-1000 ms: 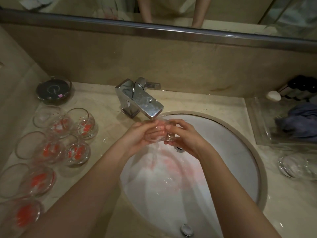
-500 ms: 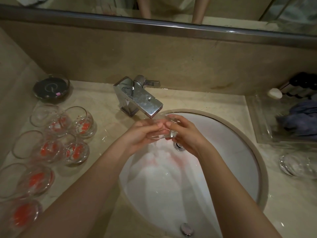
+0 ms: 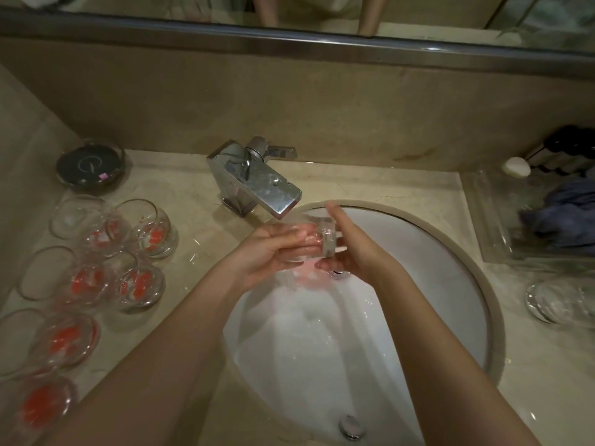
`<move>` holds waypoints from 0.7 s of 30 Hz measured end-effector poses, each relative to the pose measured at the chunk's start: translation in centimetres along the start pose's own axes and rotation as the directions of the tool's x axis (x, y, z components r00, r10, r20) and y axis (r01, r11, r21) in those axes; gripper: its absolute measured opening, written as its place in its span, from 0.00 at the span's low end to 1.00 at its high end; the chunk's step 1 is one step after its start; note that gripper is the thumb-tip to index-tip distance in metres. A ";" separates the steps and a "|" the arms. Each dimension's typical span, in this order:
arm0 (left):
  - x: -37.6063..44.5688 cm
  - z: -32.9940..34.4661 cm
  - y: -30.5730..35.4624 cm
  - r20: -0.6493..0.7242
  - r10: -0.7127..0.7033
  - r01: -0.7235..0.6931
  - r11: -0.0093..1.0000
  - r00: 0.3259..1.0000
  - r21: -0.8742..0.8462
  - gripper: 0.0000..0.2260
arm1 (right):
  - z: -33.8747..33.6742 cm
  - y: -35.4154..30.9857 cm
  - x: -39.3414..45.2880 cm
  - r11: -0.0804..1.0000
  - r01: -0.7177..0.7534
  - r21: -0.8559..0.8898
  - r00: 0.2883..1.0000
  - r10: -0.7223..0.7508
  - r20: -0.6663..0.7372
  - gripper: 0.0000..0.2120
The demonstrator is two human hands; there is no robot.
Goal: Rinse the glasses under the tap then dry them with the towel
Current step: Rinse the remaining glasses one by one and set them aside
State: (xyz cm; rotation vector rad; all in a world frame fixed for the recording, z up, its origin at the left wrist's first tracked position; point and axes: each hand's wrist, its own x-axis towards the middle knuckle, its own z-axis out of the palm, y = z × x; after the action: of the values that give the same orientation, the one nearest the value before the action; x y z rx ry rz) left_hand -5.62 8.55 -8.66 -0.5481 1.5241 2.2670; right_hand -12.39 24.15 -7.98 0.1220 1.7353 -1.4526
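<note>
A clear glass (image 3: 317, 235) lies on its side just under the chrome tap (image 3: 257, 181), over the white sink (image 3: 450, 272). My left hand (image 3: 270, 249) grips it from the left, fingers curled around its wall. My right hand (image 3: 351, 246) holds its thick base end from the right. Pinkish water runs off the glass into the basin. Several glasses with red residue (image 3: 96, 275) lie on the counter at the left. One clean-looking glass (image 3: 557, 300) lies on the counter at the right. A blue-grey towel (image 3: 560, 220) sits in a clear tray.
A dark round dish (image 3: 90, 164) stands at the back left. The clear tray (image 3: 492, 233) at the back right also holds a white soap (image 3: 516, 166) and dark bottles (image 3: 570, 146). The drain plug (image 3: 336, 273) sits below my hands. A mirror runs along the top.
The glass has turned in my hands under the tap. My right hand's fingers have straightened upward along the base. Pink water keeps draining.
</note>
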 end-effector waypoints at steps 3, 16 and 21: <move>0.0 0.2 0.0 -0.010 -0.009 0.009 1.000 1.000 0.026 0.11 | 0.0 -0.7 0.0 0.987 -0.052 -0.152 0.999 0.050 -0.011 0.25; -0.1 -0.8 -0.2 -0.037 -0.001 0.000 0.999 0.999 -0.034 0.10 | -0.8 0.8 0.7 0.997 0.047 0.057 0.993 -0.053 0.108 0.15; 0.0 -0.8 -0.2 -0.038 -0.003 0.000 0.997 0.999 -0.083 0.11 | -1.1 1.0 0.4 0.988 0.123 0.093 0.986 -0.133 0.102 0.19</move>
State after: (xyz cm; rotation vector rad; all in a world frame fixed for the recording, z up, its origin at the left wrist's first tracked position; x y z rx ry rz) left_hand -5.43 7.85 -9.09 -0.6192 1.4511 2.3401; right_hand -12.70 25.18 -9.04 -0.0229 1.6184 -1.5983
